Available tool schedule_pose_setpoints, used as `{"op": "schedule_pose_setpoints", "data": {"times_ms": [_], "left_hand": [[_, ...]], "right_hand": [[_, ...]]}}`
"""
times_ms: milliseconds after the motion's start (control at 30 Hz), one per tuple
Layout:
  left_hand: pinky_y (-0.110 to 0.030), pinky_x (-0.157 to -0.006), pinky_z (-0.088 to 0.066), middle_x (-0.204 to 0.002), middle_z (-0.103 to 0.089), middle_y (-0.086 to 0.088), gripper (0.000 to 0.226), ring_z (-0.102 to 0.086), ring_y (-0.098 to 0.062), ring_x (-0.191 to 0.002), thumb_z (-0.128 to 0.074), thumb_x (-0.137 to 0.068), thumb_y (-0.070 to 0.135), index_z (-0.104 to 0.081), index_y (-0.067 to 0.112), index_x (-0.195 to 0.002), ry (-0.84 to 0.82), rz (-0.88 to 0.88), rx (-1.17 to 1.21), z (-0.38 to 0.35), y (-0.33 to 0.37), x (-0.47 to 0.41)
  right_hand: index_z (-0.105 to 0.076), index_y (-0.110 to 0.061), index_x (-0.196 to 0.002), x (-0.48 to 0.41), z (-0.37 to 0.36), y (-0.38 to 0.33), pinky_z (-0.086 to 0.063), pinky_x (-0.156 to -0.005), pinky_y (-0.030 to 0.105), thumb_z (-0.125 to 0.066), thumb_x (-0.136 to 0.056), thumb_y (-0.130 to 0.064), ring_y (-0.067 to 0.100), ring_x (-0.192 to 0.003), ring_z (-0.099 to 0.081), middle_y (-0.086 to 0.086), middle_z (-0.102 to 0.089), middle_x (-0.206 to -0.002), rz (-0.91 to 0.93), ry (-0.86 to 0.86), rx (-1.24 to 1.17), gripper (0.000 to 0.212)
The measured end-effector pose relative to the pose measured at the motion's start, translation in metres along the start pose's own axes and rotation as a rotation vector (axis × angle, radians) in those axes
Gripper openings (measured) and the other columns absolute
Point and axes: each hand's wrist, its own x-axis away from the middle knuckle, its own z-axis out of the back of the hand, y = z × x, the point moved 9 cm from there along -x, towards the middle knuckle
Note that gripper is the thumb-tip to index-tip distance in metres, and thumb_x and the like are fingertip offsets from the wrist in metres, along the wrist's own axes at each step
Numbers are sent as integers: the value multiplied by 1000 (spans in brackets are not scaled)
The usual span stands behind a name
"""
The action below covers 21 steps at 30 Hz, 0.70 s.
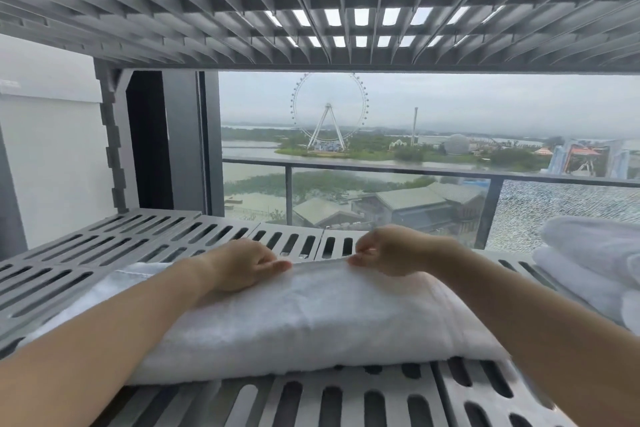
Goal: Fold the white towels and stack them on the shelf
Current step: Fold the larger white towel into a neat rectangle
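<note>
Pinching the far edge, at 12 o'clock, of the folded white towel (311, 319) with the curled fingers of left hand (242, 265) and right hand (391, 250). Lying flat on the slatted shelf (104, 253), at 6 o'clock in view. Beside stacked towels (595, 263) at 3 o'clock.

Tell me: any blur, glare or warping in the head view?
Head view: soft daylight through the window, no glare; wide-angle bows the shelf slats; left hand and right hand pinching the towel look sharp; right forearm smears.
</note>
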Motion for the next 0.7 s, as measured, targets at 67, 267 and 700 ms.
{"op": "schedule_pose_setpoints", "data": {"times_ms": [67,267,700], "left_hand": [[-25,-56,-37,-58,-47,4,57,-41,-12,-53,-29,-82,72,-43,21,-60,19,4,-81,1,2,-2],[-27,-59,-45,-53,-52,4,56,-51,-13,-51,-31,-83,64,-50,15,-64,443,-63,-143,18,15,18],[-25,-51,-31,-59,-50,7,53,-47,-9,-55,-30,-89,64,-40,21,-58,236,46,-312,15,6,-2]], "right_hand": [[-39,-30,-57,-3,2,-7,-41,-73,30,-46,-93,-44,17,-83,-49,-5,-53,-84,58,68,24,40],[-37,-29,-58,-5,-22,6,-35,-66,28,-44,-96,-39,21,-73,-50,-10,-46,-65,48,167,-123,40],[-41,-22,-60,-14,-21,21,-36,-57,30,-38,-91,-56,12,-62,-48,-7,-50,-66,4,158,-66,46]]}}
